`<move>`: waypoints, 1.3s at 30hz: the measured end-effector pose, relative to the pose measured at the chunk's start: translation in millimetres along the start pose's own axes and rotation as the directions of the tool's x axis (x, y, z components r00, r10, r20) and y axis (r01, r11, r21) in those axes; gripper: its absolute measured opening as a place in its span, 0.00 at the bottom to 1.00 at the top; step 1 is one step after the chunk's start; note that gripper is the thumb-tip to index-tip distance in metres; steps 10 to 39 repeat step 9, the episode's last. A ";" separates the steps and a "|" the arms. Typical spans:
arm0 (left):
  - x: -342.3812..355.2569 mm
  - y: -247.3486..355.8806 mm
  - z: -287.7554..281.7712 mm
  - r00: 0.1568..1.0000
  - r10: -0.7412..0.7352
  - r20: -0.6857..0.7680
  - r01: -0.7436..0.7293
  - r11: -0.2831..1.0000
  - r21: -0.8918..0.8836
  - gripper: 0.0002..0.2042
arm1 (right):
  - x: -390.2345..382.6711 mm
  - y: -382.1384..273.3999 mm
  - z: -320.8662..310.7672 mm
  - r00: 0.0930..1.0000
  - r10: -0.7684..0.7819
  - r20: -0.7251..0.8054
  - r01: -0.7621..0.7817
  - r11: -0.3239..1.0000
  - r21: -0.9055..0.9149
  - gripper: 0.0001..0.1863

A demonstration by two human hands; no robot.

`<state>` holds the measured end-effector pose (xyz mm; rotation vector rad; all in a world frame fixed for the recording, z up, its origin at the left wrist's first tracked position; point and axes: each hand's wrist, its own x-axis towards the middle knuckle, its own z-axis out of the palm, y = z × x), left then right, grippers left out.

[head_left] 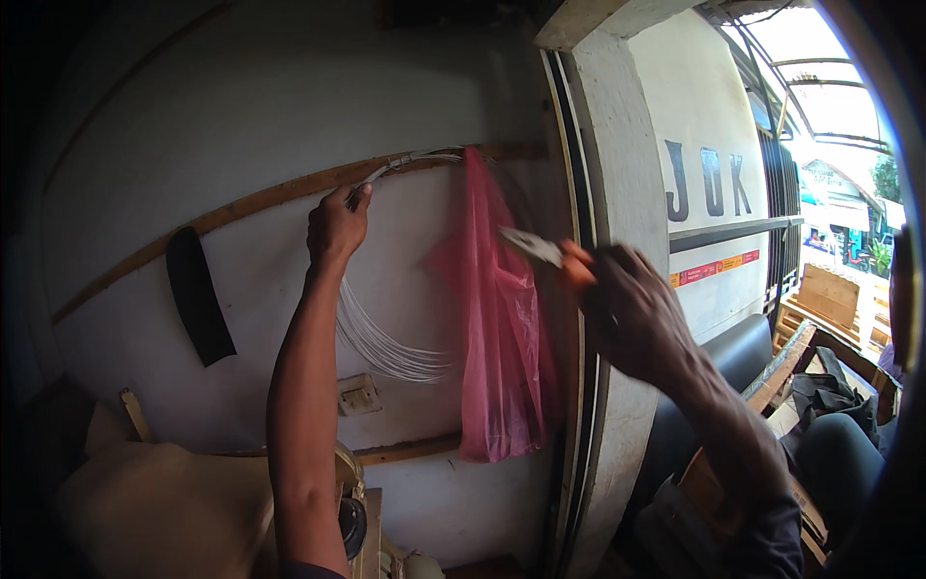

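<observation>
My left hand (338,224) is raised to the wall, its fingers closed on a coil of thin white wire (391,345). The top of the coil runs along a wooden rail (270,198), and its lower loops hang in an arc below my wrist. In my right hand (632,309) is a pair of pliers (531,245) with orange handles, the metal jaws pointing left. The jaws are in front of a pink plastic bag (497,357) that hangs from the rail beside the coil. Whether the jaws are apart is too small to tell.
A black curved strip (200,297) hangs on the wall at left. Below it is a large tan padded shape (174,507). A wall socket (359,394) sits under the coil. A door frame (617,164) stands at right, with a black padded panel (738,357) and wooden crates (830,294) beyond.
</observation>
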<state>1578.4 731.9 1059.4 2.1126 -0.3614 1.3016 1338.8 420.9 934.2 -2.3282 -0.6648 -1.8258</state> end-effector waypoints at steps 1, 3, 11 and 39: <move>-5.1 1.0 2.8 0.999 0.018 -0.048 -0.017 1.000 0.013 0.23 | 31.4 10.6 16.8 0.996 -0.084 0.033 0.087 0.991 -0.102 0.11; -12.9 2.9 5.8 0.997 0.034 -0.069 -0.033 0.999 0.023 0.21 | 78.8 20.6 46.0 0.993 -0.047 0.106 0.069 0.974 -0.218 0.12; -17.4 -3.9 11.7 0.995 0.071 -0.077 -0.074 0.997 -0.036 0.20 | 152.3 18.3 106.1 0.984 0.085 0.156 -0.003 0.886 -0.463 0.17; -17.4 -3.9 11.7 0.995 0.071 -0.077 -0.074 0.997 -0.036 0.20 | 152.3 18.3 106.1 0.984 0.085 0.156 -0.003 0.886 -0.463 0.17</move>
